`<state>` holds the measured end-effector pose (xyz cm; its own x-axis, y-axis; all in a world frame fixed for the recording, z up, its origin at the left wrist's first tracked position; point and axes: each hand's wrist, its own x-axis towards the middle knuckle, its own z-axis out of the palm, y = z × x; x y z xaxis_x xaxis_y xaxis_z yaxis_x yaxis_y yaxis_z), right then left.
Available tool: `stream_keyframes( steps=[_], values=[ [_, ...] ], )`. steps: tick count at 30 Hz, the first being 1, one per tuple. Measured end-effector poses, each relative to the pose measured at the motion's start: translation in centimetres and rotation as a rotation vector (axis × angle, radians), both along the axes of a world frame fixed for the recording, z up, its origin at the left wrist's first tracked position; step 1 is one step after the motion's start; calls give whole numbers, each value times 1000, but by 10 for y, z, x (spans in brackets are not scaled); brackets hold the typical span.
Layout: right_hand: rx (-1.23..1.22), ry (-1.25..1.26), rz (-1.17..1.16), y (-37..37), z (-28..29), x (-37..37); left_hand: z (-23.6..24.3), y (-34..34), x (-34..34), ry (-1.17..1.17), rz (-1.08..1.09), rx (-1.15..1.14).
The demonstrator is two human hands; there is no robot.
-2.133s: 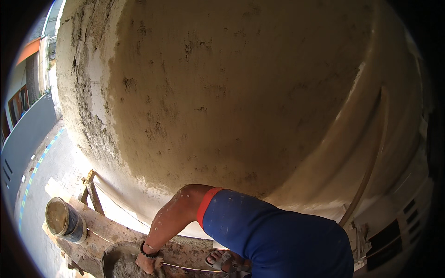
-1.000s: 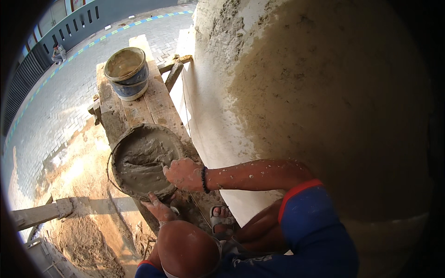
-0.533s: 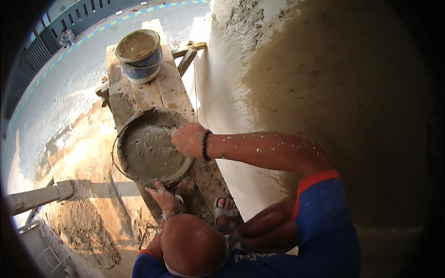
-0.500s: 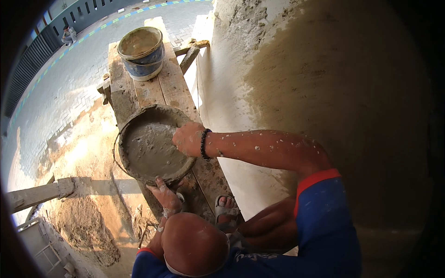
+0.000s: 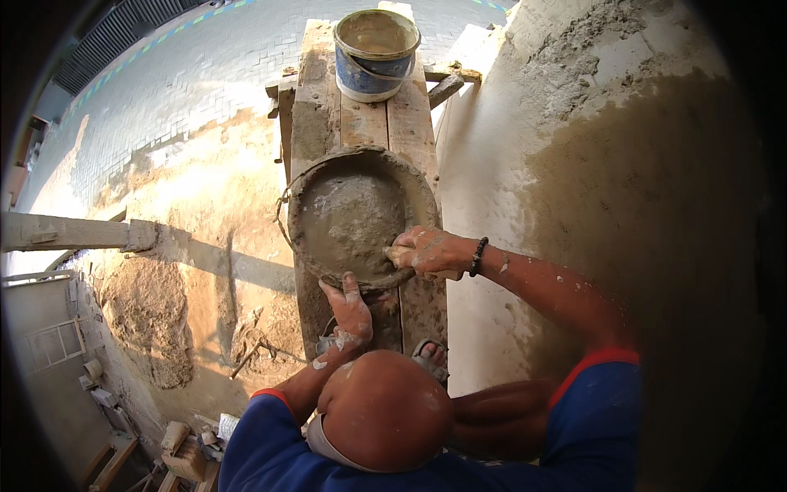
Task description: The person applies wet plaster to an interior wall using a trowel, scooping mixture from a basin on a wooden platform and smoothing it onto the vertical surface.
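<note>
A wide bucket (image 5: 344,201) of grey, lumpy wet mortar sits on a rough plank platform (image 5: 410,131), with its wire handle down at the left. My right hand (image 5: 420,250) grips a tool's handle (image 5: 443,273), probably a trowel, over the mortar's right side; its blade is hidden. My left hand (image 5: 351,305) holds the bucket's near rim from below, thumb up. Behind the bucket stands a smaller blue bucket (image 5: 373,74) with a crusted rim. My bent knee and a sandaled foot (image 5: 430,357) are just below my hands.
A partly plastered curved-looking wall (image 5: 598,213) lines the right. Timber beams (image 5: 74,231) stick in at left and behind the platform. Below are a paved surface (image 5: 164,74), a mound of material (image 5: 143,324) and assorted debris (image 5: 188,455) at lower left.
My view has swung from the wall down onto the buckets, then turned further left. My right hand has moved lower along the bucket's right side, and the mortar's surface has changed.
</note>
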<state>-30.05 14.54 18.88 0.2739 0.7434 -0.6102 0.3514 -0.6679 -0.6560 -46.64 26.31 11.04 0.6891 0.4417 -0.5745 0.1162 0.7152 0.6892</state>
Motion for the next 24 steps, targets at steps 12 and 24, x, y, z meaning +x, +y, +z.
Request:
stream_keyframes(
  steps=[12,24],
  values=[
    [140,-695,-85,-33,50,-17,2,0,0,-51,-44,29],
    [87,-842,238,-23,31,-7,1,3,-2,-51,-12,22]
  ],
)
